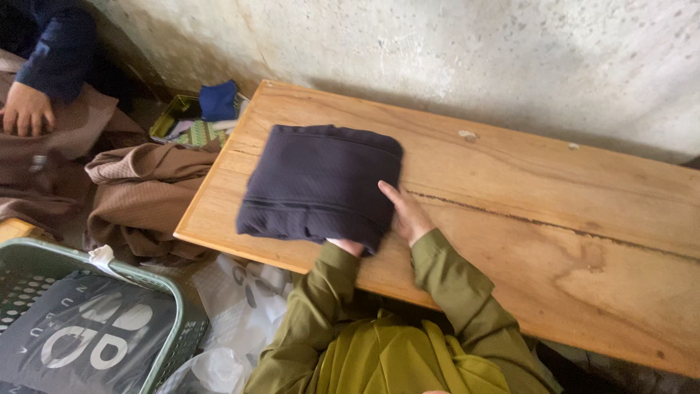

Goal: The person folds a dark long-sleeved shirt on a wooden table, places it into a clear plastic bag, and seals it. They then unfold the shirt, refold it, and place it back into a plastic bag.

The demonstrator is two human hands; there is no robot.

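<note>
A folded dark navy garment (317, 182) lies on the left part of a wooden table (525, 211). My left hand (347, 246) reaches under its near right corner; only the wrist shows and the fingers are hidden by the cloth. Against the garment's right edge rests my right hand (410, 215), one finger stretched along the fold. Both my sleeves are olive green.
Brown cloth (142, 193) is heaped off the table's left end. A green plastic basket (182, 328) holds a dark printed bag. White plastic bags (240, 299) lie below the table edge. Another person's hand (25, 109) in a dark blue sleeve rests on brown fabric, far left. A concrete wall stands behind.
</note>
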